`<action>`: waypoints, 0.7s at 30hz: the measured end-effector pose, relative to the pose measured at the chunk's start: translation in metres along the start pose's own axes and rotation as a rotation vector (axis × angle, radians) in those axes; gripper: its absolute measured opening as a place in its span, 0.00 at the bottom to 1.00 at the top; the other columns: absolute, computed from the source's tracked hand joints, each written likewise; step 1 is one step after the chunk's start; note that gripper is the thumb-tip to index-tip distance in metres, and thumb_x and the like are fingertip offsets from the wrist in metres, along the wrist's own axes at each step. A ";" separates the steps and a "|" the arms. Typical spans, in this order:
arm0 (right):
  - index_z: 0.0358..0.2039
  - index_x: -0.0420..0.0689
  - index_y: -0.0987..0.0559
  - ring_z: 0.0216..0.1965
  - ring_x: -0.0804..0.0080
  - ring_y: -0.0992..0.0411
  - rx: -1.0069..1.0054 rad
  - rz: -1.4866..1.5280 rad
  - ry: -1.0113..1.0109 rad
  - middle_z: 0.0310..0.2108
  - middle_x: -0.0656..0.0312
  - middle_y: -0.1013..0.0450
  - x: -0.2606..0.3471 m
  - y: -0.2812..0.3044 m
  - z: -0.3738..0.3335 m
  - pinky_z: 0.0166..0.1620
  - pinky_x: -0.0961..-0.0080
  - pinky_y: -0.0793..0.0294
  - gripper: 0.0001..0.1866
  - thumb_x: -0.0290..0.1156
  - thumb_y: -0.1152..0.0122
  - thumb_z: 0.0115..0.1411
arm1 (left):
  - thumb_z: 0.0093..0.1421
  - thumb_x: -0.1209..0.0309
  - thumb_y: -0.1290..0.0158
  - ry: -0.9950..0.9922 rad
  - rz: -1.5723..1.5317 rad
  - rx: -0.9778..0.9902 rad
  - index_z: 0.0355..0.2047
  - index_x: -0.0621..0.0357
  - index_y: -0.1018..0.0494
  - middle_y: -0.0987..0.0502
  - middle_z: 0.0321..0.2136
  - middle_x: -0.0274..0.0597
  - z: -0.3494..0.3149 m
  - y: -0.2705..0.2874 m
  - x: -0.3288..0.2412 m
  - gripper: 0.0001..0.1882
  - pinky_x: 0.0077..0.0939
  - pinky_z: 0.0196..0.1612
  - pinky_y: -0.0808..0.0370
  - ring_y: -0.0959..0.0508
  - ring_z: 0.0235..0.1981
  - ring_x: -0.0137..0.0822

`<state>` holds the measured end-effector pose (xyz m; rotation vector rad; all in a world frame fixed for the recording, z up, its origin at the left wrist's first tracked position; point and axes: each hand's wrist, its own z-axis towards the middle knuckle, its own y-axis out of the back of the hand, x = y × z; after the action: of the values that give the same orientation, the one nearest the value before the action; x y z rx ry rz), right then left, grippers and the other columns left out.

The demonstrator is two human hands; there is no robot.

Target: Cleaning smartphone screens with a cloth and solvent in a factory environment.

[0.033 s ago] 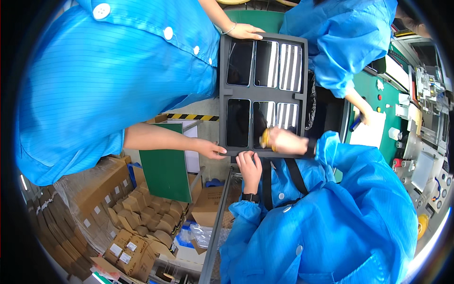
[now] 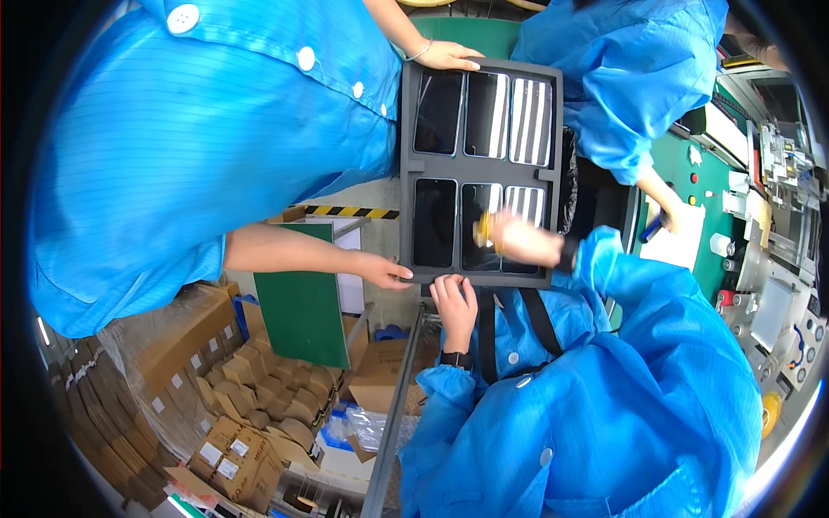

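Observation:
A dark grey tray (image 2: 479, 169) lies in front of me, holding several phones with dark, glossy screens in two rows. My left hand (image 2: 455, 304) is closed on the tray's near edge, its fingers over the rim. Blurred by motion, my right hand (image 2: 527, 241) grips a small yellow object (image 2: 484, 230) above the near-row middle phone (image 2: 477, 253). The exact kind of that object cannot be made out. Bright stripes reflect on the right-hand phones (image 2: 530, 121). At the tray's left side, a co-worker's two hands (image 2: 384, 271) hold its near and far corners.
Another co-worker's arm (image 2: 661, 192) reaches over a green bench (image 2: 706, 216) at right, holding something blue near a white sheet. Cartons (image 2: 235, 462) and cardboard inserts (image 2: 289, 388) stand lower left, beside a green board (image 2: 302, 298). A metal rail (image 2: 393, 432) runs near my left arm.
My right hand, with the yellow object, has moved slightly away from me over the near-row phones. My left hand and the tray stay in place. The right-hand co-worker's arm has shifted slightly.

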<state>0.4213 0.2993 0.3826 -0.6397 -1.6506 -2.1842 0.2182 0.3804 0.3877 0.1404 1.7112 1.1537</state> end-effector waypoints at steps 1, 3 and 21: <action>0.25 0.39 0.24 0.28 0.53 0.30 0.048 0.089 -0.225 0.23 0.52 0.30 -0.026 0.008 0.002 0.34 0.61 0.31 0.06 0.23 0.44 0.43 | 0.56 0.76 0.49 -0.012 -0.019 0.003 0.31 0.64 0.34 0.33 0.32 0.49 -0.001 0.000 -0.001 0.06 0.41 0.42 0.36 0.33 0.36 0.49; 0.24 0.38 0.25 0.28 0.53 0.30 0.002 0.017 -0.247 0.23 0.52 0.30 -0.016 0.012 0.003 0.34 0.60 0.32 0.06 0.23 0.44 0.42 | 0.56 0.76 0.49 -0.033 -0.016 0.003 0.31 0.64 0.34 0.33 0.31 0.48 -0.004 0.001 -0.001 0.06 0.41 0.41 0.36 0.34 0.36 0.49; 0.26 0.38 0.25 0.30 0.52 0.29 0.018 -0.040 -0.304 0.26 0.48 0.30 -0.031 0.008 -0.011 0.35 0.60 0.30 0.06 0.23 0.45 0.45 | 0.56 0.76 0.49 -0.081 -0.002 0.016 0.30 0.63 0.35 0.33 0.29 0.47 -0.001 0.003 0.003 0.05 0.41 0.39 0.36 0.33 0.33 0.48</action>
<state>0.4493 0.2863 0.3699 -0.9821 -1.8409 -2.1815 0.2145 0.3833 0.3882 0.1925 1.6490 1.1180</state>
